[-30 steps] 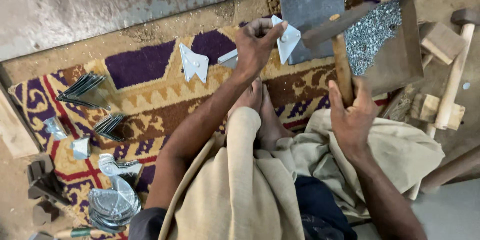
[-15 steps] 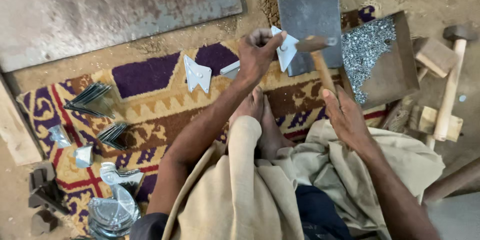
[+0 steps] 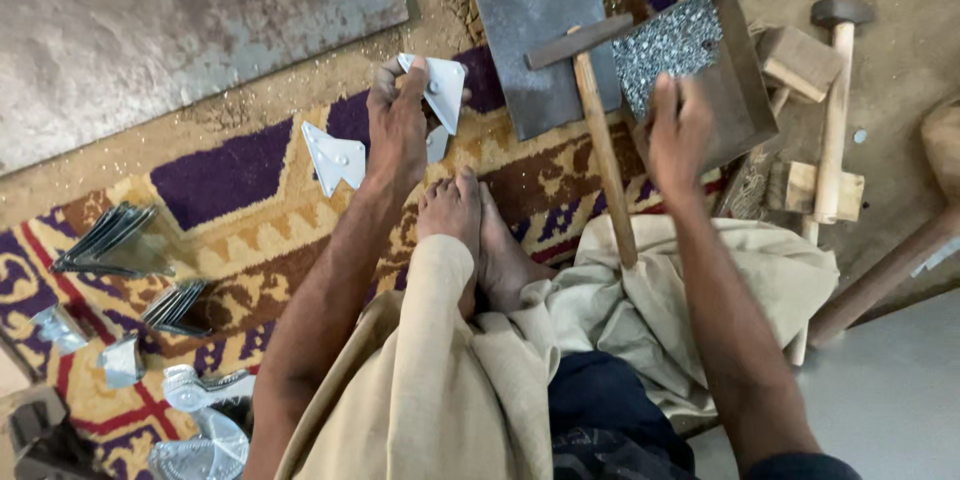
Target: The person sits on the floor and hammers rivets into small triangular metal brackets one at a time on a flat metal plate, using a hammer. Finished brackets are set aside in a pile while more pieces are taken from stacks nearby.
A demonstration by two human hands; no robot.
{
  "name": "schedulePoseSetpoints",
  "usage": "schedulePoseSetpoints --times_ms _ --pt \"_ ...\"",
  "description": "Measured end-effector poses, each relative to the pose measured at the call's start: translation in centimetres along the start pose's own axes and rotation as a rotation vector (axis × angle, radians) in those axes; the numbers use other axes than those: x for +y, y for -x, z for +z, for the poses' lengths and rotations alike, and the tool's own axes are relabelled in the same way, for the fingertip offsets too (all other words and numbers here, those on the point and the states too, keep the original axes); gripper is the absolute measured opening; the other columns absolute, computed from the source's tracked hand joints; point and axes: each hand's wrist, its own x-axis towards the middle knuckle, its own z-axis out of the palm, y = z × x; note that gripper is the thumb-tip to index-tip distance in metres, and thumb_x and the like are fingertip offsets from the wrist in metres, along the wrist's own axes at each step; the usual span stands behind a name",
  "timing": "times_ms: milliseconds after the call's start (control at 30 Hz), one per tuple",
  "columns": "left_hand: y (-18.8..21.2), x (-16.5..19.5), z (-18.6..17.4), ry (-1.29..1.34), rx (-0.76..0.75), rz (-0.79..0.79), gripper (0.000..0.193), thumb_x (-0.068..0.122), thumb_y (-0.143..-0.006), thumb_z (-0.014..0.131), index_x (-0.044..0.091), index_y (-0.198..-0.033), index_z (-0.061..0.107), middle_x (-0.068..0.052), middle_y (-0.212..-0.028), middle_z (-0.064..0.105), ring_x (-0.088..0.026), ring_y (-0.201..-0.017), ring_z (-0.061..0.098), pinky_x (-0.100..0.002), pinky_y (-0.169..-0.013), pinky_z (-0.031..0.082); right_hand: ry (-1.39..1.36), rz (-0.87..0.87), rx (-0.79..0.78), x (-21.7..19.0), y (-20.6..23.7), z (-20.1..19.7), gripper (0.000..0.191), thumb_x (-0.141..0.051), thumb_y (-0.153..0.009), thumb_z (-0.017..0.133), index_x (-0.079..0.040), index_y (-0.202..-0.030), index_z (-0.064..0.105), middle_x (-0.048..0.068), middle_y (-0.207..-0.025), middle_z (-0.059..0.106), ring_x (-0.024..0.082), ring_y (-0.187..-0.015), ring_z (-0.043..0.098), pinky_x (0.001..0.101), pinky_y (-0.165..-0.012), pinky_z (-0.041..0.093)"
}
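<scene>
1. The left hand grips a small white triangular metal piece, fingers closed around its lower edge, holding it up just left of the grey metal slab.
2. The right hand reaches into the wooden tray just right of the slab, fingers bent down toward the heap of small nails; whether it has pinched any, I cannot tell.
3. A hammer lies free of both hands, its head across the slab's lower right corner and its wooden handle running down to the person's lap.
4. A second white triangular piece lies flat on the patterned rug, down and left of the slab, near the left wrist.
5. The person's bare feet rest on the rug below the slab.
6. A wooden mallet and wood blocks lie on the floor well right of the slab, beyond the tray.
7. Stacks of thin metal strips sit on the rug far left of the slab.
</scene>
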Motion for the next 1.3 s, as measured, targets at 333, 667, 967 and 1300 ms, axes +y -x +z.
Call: schedulePoseSetpoints --times_ms 333,667,967,1300 --pt "0.0 -0.9 -0.3 -0.092 -0.059 0.047 0.03 0.017 -0.097 0.072 0.002 -0.12 0.061 -0.012 -0.102 0.076 -0.019 -0.085 0.074 -0.028 -0.067 0.06 0.35 -0.254 -0.109 1.4 -5.1 -0.3 0.005 -0.01 -0.095 0.083 -0.01 -0.1 0.083 0.015 -0.092 0.077 0.024 -0.075 0.072 0.0388 -0.065 0.056" --pt "0.0 -0.2 0.1 -0.027 -0.155 0.042 0.031 0.017 -0.103 0.062 0.0 -0.127 0.053 -0.02 -0.114 0.07 -0.028 -0.098 0.076 -0.04 -0.087 0.068 -0.007 0.279 -0.009 3.2 -1.2 -3.1 0.057 -0.014 -0.095 0.084 -0.005 -0.137 0.047 0.011 -0.104 0.077 0.015 -0.073 0.075 0.0261 -0.053 0.056" --pt "0.1 0.4 0.0 -0.129 -0.106 0.082 0.023 0.019 -0.102 0.067 0.002 -0.118 0.066 -0.01 -0.105 0.073 -0.016 -0.091 0.073 -0.032 -0.08 0.065 -0.299 -0.079 0.042 -0.6 0.9 -2.4 0.063 -0.005 -0.101 0.087 0.001 -0.147 0.045 0.024 -0.129 0.069 0.022 -0.1 0.078 0.0263 -0.061 0.059" --pt "0.6 1.5 1.1 -0.083 -0.107 0.097 0.024 0.021 -0.095 0.077 0.0 -0.103 0.07 -0.009 -0.093 0.076 -0.015 -0.079 0.075 -0.031 -0.075 0.067 0.088 -0.375 -0.255 -9.8 1.6 3.2 0.089 -0.016 -0.099 0.086 -0.002 -0.156 0.02 0.015 -0.124 0.076 0.018 -0.071 0.071 0.0295 -0.058 0.056"
